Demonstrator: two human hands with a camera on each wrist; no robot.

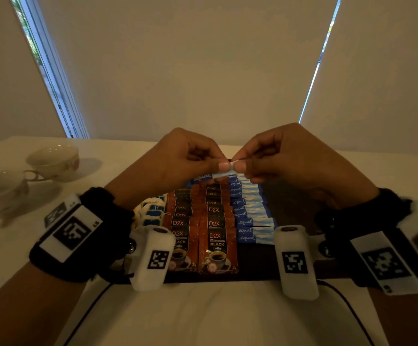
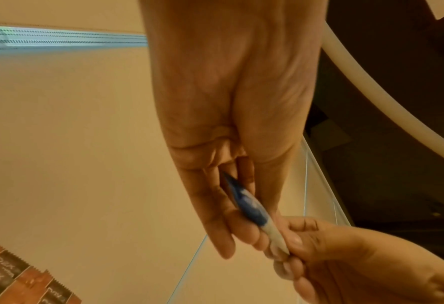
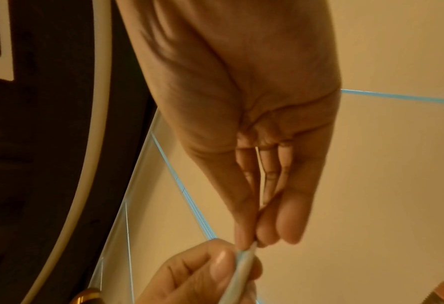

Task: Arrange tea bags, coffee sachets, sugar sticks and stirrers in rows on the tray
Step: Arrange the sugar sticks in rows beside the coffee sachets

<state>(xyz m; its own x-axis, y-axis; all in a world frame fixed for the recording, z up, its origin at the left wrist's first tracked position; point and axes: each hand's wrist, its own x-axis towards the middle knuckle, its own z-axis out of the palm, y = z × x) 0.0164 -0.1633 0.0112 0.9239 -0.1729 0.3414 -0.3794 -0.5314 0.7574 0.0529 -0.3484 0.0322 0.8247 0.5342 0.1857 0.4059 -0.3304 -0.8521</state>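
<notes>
Head view: above the tray's (image 1: 258, 267) far edge, left hand (image 1: 178, 158) and right hand (image 1: 295, 156) pinch one blue-and-white sugar stick (image 1: 224, 174) between them. Rows of tea bags (image 1: 150, 212), coffee sachets (image 1: 203, 226) and sugar sticks (image 1: 249, 216) fill the tray; two teacups (image 1: 53, 161) stand toward the counter's (image 1: 203, 315) far left corner.

Left wrist view: the left fingers (image 2: 241, 228) grasp the stick's blue end.

Right wrist view: the right fingers (image 3: 246, 232) pinch its white tip.

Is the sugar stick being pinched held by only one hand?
No: in the head view the left hand and the right hand each pinch an end of the sugar stick above the tray.
</notes>
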